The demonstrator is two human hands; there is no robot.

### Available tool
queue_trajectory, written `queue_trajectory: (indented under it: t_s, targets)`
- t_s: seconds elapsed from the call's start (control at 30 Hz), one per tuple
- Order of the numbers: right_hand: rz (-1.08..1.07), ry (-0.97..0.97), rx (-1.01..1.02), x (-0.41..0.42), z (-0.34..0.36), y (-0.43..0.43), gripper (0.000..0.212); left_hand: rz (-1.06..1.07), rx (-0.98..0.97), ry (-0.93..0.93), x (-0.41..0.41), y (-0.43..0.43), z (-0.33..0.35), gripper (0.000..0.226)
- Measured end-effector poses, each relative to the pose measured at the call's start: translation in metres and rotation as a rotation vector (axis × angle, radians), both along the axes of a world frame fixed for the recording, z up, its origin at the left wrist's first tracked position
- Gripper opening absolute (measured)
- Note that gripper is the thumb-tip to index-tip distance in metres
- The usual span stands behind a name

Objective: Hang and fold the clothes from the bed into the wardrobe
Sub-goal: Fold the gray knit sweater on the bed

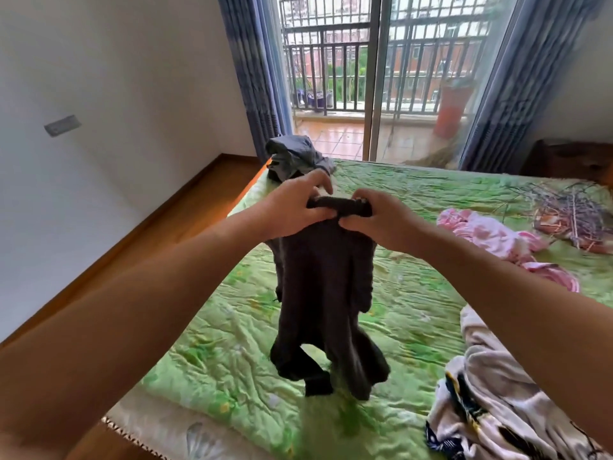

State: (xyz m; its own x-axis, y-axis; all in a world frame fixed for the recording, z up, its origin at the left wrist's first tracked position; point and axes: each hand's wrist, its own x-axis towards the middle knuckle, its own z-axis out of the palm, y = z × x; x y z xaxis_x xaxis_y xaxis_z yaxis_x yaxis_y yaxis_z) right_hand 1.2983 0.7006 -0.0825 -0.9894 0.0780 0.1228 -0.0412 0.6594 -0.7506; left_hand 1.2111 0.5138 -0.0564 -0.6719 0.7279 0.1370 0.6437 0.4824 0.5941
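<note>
Left hand [292, 207], right hand [378, 220], gripping one dark garment [325, 293], one bed [232, 343]

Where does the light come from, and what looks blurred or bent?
In the head view, daylight enters through the glass door ahead; in the head view the lower end of the garment is blurred; the head view's wide lens slants the curtains outward.

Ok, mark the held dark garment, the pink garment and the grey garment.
dark garment [323, 287]: head view, middle of hanging body.
pink garment [487, 235]: head view, crumpled middle.
grey garment [295, 154]: head view, top of heap.
</note>
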Motion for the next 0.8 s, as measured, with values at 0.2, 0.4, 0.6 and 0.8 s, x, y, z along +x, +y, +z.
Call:
queue_trajectory:
  t_s: [0.2,0.4,0.6,0.8]
  targets:
    - [-0.156,0.124,-0.051,-0.022,0.004,-0.034,0.013,-0.075,-0.339,-0.144,-0.045,-0.066,-0.071,0.021]
    - [-0.203,0.19,0.24,-0.042,0.025,-0.049,0.02,0.068,0.129,-0.559,-0.068,-0.097,-0.14,0.019]
    - [-0.215,-0.342,0.993,-0.034,0.019,-0.038,0.031,0.242,0.376,-0.571,-0.097,-0.094,-0.132,0.024]
    - [-0.372,-0.433,0.748,-0.034,0.004,-0.032,0.022,-0.068,0.233,-0.347,-0.115,-0.087,-0.048,0.022]
